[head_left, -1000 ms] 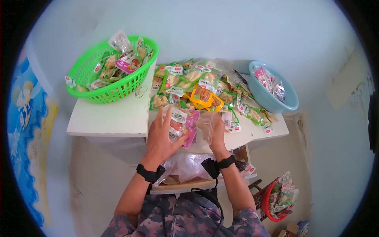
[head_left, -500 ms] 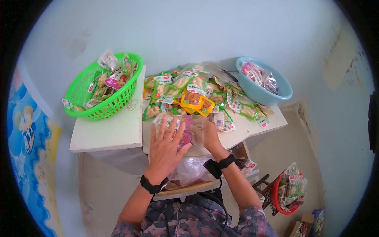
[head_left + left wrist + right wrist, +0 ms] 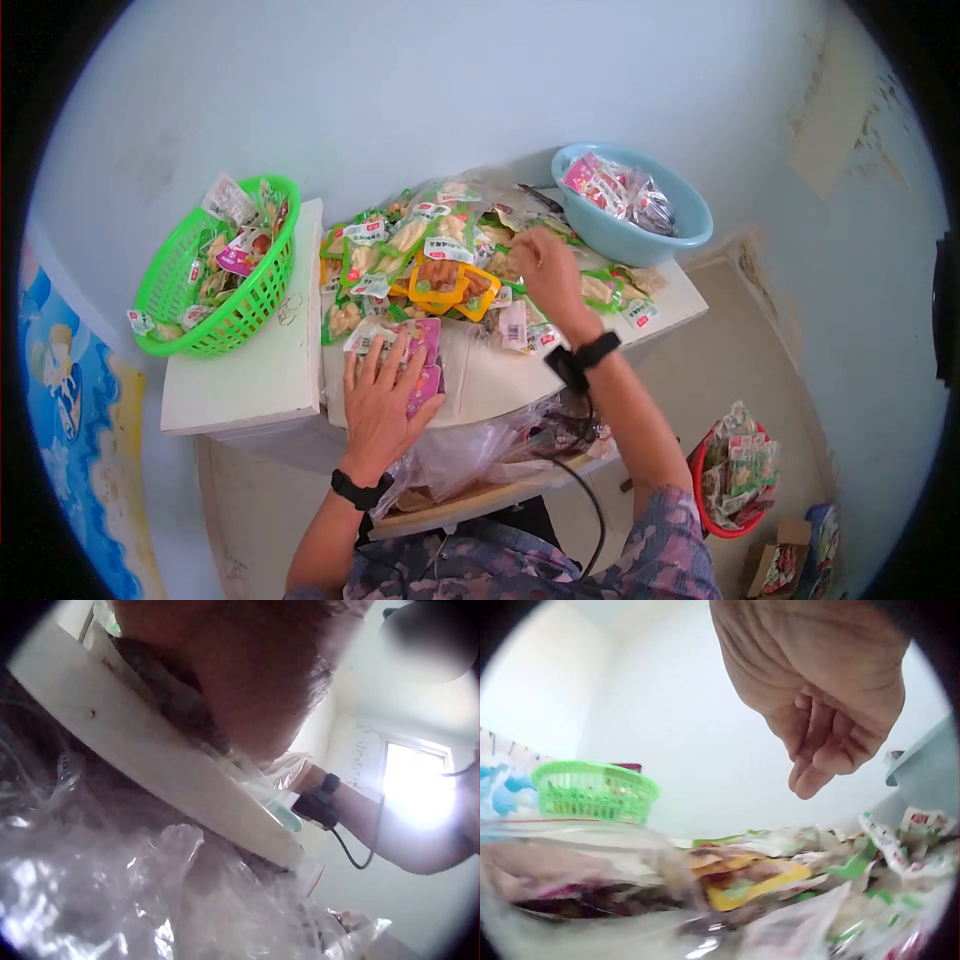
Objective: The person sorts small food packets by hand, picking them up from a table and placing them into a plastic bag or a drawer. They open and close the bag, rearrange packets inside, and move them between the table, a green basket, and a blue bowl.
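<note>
Clear plastic bag [image 3: 456,368], pink packets [image 3: 428,348] inside, lay on the tabletop [image 3: 515,372] near its front edge; left hand [image 3: 383,408] flat on top, fingers spread. Beyond it, packet pile [image 3: 440,245]; right hand [image 3: 549,280] hung over that, fingers curled, holding nothing visible. Green basket [image 3: 262,298] stood off left, blue basin [image 3: 608,232] back right.

Left grip [image 3: 384,405] partly hides the pink packets [image 3: 427,342] (print too small)

Pink packets [image 3: 425,345], green basket [image 3: 268,288], blue basin [image 3: 668,250]
</note>
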Demonstrator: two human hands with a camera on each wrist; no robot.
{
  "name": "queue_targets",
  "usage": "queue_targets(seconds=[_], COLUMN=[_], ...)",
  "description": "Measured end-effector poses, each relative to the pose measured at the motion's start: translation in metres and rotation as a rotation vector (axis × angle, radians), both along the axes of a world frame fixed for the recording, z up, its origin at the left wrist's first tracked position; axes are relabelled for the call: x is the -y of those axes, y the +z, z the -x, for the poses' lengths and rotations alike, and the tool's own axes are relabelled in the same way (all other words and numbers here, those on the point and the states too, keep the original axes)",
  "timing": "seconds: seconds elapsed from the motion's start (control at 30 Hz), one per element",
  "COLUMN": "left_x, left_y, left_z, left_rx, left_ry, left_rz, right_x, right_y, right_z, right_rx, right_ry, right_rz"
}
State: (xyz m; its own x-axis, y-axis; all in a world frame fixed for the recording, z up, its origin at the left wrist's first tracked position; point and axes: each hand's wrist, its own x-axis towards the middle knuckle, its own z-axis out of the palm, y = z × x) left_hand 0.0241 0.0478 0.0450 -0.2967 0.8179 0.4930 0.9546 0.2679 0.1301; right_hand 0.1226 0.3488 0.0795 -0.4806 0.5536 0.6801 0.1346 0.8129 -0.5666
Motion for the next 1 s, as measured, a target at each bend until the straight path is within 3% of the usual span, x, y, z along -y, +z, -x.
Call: queue_targets(seconds=[0.1, 0.27, 0.57, 0.77, 0.87, 1.0], left_x=[0.000, -0.001, -0.001, 0.000, 0.001, 0.004], left_y=[-0.001, 0.001, 0.003, 0.001, 0.003, 0.000], left_z=[0.003, 0.004, 0.010, 0.013, 0.014, 0.016], left_rx=[-0.013, 0.035, 0.133, 0.188, 0.221, 0.223], left_ry=[0.005, 0.010, -0.007, -0.016, -0.021, -0.030], left_rz=[0.003, 0.023, 0.023, 0.004, -0.003, -0.017], right_x=[-0.063, -0.115, -0.149, -0.185, -0.189, -0.179], right_y=[-0.002, -0.003, -0.003, -0.015, -0.021, -0.028], right_z=[0.032, 0.077, 0.135, 0.159, 0.168, 0.178], right_rx=[0.126, 0.340, 0.769, 1.006, 1.037, 1.071], right_ry=[-0.135, -0.149, -0.225, -0.036, -0.052, -0.190], right_rz=[-0.093, -0.067, 0.092, -0.012, 0.007, -0.177])
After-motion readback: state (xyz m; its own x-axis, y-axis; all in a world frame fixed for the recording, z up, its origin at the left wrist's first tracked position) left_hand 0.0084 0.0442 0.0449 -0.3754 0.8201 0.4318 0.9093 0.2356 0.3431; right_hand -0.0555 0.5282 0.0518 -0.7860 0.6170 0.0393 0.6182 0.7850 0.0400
